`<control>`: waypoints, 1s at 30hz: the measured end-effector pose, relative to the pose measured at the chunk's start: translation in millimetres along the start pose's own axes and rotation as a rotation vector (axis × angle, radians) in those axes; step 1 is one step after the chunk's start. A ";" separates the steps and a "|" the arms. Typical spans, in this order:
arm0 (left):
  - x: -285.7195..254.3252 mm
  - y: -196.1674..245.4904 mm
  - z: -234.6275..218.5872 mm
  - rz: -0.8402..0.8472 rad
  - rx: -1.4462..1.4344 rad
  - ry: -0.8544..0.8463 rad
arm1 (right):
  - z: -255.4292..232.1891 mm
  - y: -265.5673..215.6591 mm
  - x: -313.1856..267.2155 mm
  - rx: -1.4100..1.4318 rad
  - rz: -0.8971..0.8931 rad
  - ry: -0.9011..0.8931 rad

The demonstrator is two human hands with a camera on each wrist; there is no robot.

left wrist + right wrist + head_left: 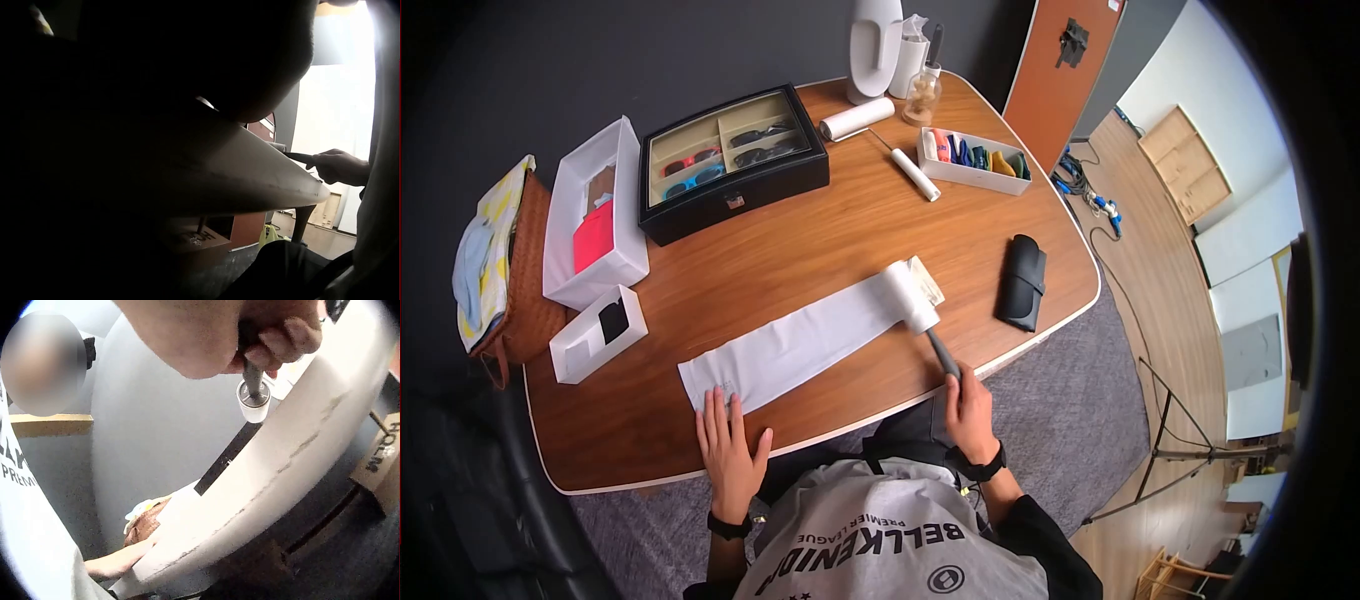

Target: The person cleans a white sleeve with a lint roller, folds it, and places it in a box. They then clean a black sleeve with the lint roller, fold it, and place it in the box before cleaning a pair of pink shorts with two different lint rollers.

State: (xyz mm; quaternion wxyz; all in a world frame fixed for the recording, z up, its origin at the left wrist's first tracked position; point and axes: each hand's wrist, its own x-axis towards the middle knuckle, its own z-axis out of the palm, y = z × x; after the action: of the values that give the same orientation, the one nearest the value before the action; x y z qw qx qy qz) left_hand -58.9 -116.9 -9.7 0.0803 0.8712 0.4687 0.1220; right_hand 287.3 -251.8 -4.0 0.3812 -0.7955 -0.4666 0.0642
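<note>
A long pale grey-white cloth (790, 345) lies flat and slanted across the wooden table. My left hand (730, 445) rests with fingers extended on its near left end. The right hand (970, 415) grips the dark handle of a white lint roller (910, 297), whose head lies over the cloth's right end, beside a beige patterned piece (926, 281). In the right wrist view, curled fingers (275, 347) hold the handle above the roller head (253, 411). The left wrist view is mostly dark, with the right hand (340, 167) at its right side.
Behind are a black glasses case box (735, 160), a white tray (597, 215), a small white box (598, 335) and a woven basket (535, 270). A box of rolled cloths (974, 163), another roller (915, 175) and a black pouch (1022, 283) stand or lie toward the right.
</note>
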 end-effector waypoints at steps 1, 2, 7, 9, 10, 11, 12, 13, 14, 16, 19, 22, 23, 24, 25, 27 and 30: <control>-4.7 -2.3 -1.4 0.000 0.002 -0.003 | -2.5 6.9 1.1 -0.030 -0.006 0.019; -8.9 -5.1 -2.7 0.003 0.003 -0.002 | -6.2 8.8 6.2 -0.043 -0.004 0.046; -23.2 -18.0 -7.3 0.020 0.014 0.014 | -9.0 38.0 45.3 -0.227 -0.047 0.124; -27.0 -23.7 -7.1 0.027 0.032 0.021 | -8.3 48.9 58.8 -0.250 -0.021 0.102; -28.2 -26.3 -7.4 0.029 0.031 0.029 | -7.2 51.9 64.9 -0.266 -0.078 0.139; -29.7 -29.3 -8.1 0.030 0.024 0.024 | -5.7 54.7 69.8 -0.282 -0.135 0.174; -30.9 -31.6 -8.4 0.029 0.017 0.017 | -4.4 59.0 74.3 -0.282 -0.140 0.178; -31.8 -33.5 -8.5 0.029 0.017 0.022 | -3.6 62.5 78.2 -0.326 -0.117 0.133; -32.5 -35.4 -8.4 0.030 0.010 0.016 | -2.4 64.2 80.1 -0.370 -0.094 0.088; -34.3 -37.8 -8.5 0.034 0.003 0.011 | -1.2 54.2 80.4 -0.427 -0.170 0.137; -35.5 -34.2 -5.1 0.059 0.005 0.026 | -0.9 23.6 75.8 -0.405 -0.291 0.149; -36.9 -36.2 -2.4 0.085 -0.029 0.046 | 10.5 -2.0 66.1 -0.292 -0.409 0.001; -37.1 -37.0 -2.9 0.086 -0.036 0.046 | 12.6 -14.6 63.9 -0.291 -0.452 -0.059; -37.1 -37.2 -3.8 0.090 -0.037 0.045 | 17.9 -21.3 62.5 -0.296 -0.454 -0.059; -37.3 -38.1 -4.8 0.092 -0.037 0.045 | 23.3 -27.7 61.9 -0.321 -0.498 -0.123; -41.6 -41.3 -6.4 0.094 -0.050 0.048 | 30.7 -30.5 59.4 -0.347 -0.548 -0.184; -53.1 -48.6 -6.8 0.092 -0.042 0.056 | 35.3 -25.2 44.8 -0.318 -0.541 -0.330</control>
State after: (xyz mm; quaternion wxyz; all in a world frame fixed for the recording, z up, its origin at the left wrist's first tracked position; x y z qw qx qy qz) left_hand -127.8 -134.6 -22.8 0.0798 0.8862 0.4274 0.1599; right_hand 278.6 -190.2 -0.6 0.1750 -0.6716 -0.7197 0.0152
